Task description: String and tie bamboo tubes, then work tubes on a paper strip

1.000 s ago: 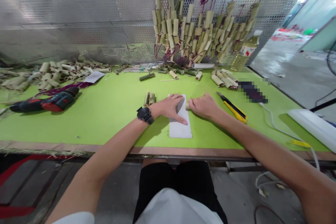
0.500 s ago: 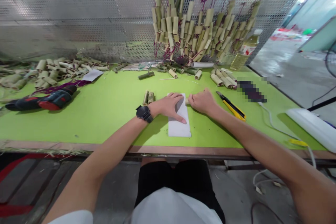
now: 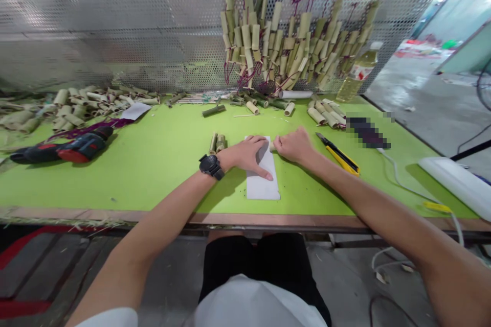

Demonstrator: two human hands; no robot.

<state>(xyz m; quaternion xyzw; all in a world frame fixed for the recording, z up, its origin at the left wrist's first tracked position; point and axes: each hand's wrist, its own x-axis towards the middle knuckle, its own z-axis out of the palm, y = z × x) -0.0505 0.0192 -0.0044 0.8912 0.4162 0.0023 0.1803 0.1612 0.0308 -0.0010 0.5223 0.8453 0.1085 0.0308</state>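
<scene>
A white rectangular sheet (image 3: pixel 263 189) lies on the green tabletop in front of me. My left hand (image 3: pixel 251 156) rests flat over its upper part, thumb spread from the fingers. Just right of the sheet's upper edge, my right hand (image 3: pixel 293 145) is closed around a short bamboo piece (image 3: pixel 272 146); only its pale end shows at the fingers. Two short bamboo tubes (image 3: pixel 220 142) stand or lie close beyond my left wrist; which, I cannot tell. A yellow utility knife (image 3: pixel 341 156) lies to the right of my right hand.
A cordless drill (image 3: pixel 79 145) lies at left, before a heap of bamboo pieces (image 3: pixel 72 107). Strung bamboo bundles (image 3: pixel 284 46) hang on the perforated metal panel. An oil bottle (image 3: pixel 356 75), blurred phone (image 3: pixel 368 133) with white cable, and white box-like object (image 3: pixel 454 186) are at right.
My right hand has shifted very slightly left and up, bringing the bamboo piece closer to the sheet's edge. The left hand keeps its place on the sheet.
</scene>
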